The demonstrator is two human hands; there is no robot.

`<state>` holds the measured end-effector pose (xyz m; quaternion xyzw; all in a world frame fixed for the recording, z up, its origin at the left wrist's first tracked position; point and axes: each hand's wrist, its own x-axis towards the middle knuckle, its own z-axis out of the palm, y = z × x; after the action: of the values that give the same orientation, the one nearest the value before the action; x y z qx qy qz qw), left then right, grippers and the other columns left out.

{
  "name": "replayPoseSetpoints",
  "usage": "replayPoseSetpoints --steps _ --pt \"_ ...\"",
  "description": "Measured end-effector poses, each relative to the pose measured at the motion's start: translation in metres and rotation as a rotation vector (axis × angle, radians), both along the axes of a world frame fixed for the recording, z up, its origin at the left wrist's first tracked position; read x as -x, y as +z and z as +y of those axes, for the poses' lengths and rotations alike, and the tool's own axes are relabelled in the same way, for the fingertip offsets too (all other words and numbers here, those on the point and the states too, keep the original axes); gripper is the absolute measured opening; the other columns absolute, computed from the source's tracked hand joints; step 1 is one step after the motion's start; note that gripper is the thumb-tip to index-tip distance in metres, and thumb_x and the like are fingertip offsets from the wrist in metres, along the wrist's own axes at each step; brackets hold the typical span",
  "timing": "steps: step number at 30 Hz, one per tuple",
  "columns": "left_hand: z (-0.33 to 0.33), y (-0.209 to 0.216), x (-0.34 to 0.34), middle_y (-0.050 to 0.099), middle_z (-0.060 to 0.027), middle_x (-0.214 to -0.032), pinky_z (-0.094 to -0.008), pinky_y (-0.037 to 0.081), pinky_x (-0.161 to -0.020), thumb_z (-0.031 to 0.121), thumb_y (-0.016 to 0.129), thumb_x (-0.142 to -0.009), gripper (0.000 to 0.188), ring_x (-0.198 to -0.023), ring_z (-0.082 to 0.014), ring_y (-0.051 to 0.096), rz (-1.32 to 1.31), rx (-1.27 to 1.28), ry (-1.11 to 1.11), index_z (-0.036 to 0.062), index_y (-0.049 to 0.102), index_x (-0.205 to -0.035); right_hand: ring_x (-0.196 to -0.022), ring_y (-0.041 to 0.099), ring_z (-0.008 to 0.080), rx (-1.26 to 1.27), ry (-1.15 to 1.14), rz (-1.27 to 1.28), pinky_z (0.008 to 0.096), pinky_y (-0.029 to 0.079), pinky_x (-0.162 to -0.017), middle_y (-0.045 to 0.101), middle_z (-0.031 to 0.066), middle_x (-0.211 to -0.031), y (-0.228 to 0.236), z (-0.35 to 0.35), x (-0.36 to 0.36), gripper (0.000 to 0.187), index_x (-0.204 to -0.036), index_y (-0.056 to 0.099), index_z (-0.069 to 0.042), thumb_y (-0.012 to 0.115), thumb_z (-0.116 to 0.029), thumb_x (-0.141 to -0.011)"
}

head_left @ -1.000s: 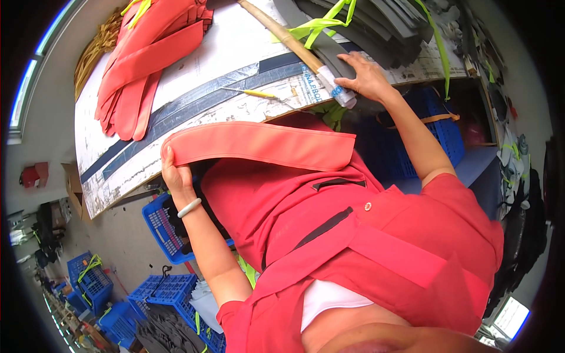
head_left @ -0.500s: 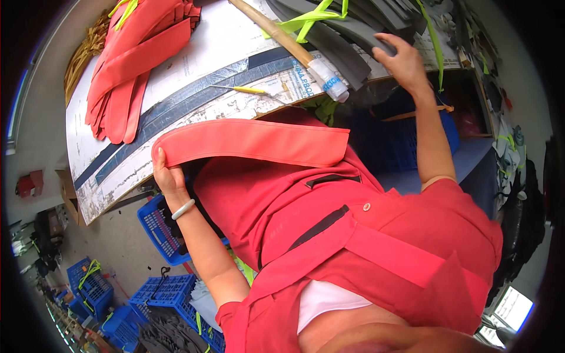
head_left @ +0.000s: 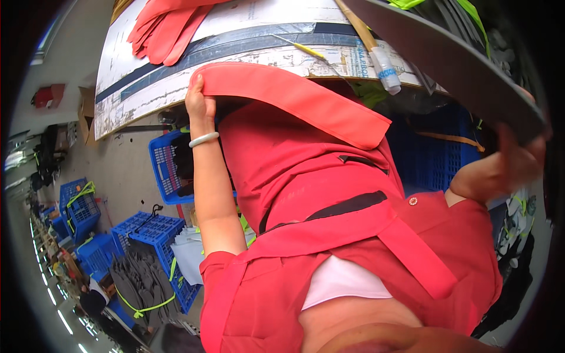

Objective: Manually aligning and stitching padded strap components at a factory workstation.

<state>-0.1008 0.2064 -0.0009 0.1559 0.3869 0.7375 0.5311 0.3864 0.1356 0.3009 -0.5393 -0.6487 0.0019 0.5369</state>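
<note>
My left hand (head_left: 202, 105) is closed on the rounded end of a coral-red strip (head_left: 294, 91), thumb on top. The strip curves to the right across my lap, its squared end lying free over my red clothing. At the right, my right hand (head_left: 512, 165) grips the near end of a long dark grey strip (head_left: 453, 65), raised past the table edge. Motion blurs this hand, and the grey strip partly covers its fingers. The far end of the grey strip reaches up over the table (head_left: 112, 115).
On the table lie a bundle of coral strips (head_left: 170, 38), a thin yellow-handled pointed tool (head_left: 307, 49) and a wooden stick (head_left: 356, 22) with a plastic-wrapped end. Blue crates (head_left: 162, 167) stand below; a bundle of grey pieces (head_left: 138, 279) is lower left. Another blue crate (head_left: 438, 156) sits under the table.
My right hand has taken a dark grey strip from the pile and drawn it down and right, toward me. My left hand still holds the coral strip. The view has shifted.
</note>
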Motion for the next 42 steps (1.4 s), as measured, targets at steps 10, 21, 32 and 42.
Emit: replayPoseSetpoints --steps 10,21,32,42 --pt "0.013 0.005 -0.009 0.062 -0.0156 -0.116 -0.0432 0.043 -0.101 0.022 0.044 -0.1 0.033 -0.11 -0.0281 0.059 -0.187 -0.1 -0.126 -0.0023 0.054 -0.12 -0.098 0.055 0.0253 0.547 1.286 -0.938 0.0331 0.045 -0.087 0.063 0.0016 -0.105 -0.133 0.039 0.058 0.033 -0.102 0.065 -0.011 0.07 -0.008 -0.07" --pt "-0.04 0.078 -0.066 0.062 -0.009 -0.098 -0.0298 0.055 -0.074 0.023 0.049 -0.1 0.028 -0.086 -0.0189 0.064 0.178 -0.104 0.222 -0.0005 0.053 -0.116 -0.119 0.049 0.0345 0.521 1.07 -0.556 0.0422 0.037 -0.102 0.054 0.018 -0.127 -0.17 0.086 0.203 0.059 -0.131 0.046 -0.007 0.066 -0.039 -0.085" --pt "-0.108 0.129 -0.073 0.062 -0.0146 -0.112 -0.0365 0.049 -0.09 0.025 0.041 -0.103 0.033 -0.101 -0.0244 0.062 0.084 -0.188 0.266 -0.0021 0.056 -0.114 -0.072 0.057 0.0069 0.676 1.18 -0.032 0.0239 0.048 -0.063 0.065 0.0049 -0.077 -0.164 0.067 0.284 0.027 -0.101 0.063 -0.002 0.067 -0.026 -0.089" --pt "-0.123 0.124 -0.082 0.063 -0.0091 -0.105 -0.029 0.05 -0.086 0.035 0.04 -0.102 0.039 -0.095 -0.0165 0.062 0.113 -0.205 0.227 0.0001 0.056 -0.11 -0.067 0.054 0.0058 0.599 1.088 0.038 0.0227 0.046 -0.06 0.062 0.002 -0.073 -0.166 0.05 0.29 0.027 -0.088 0.064 -0.001 0.074 -0.026 -0.084"
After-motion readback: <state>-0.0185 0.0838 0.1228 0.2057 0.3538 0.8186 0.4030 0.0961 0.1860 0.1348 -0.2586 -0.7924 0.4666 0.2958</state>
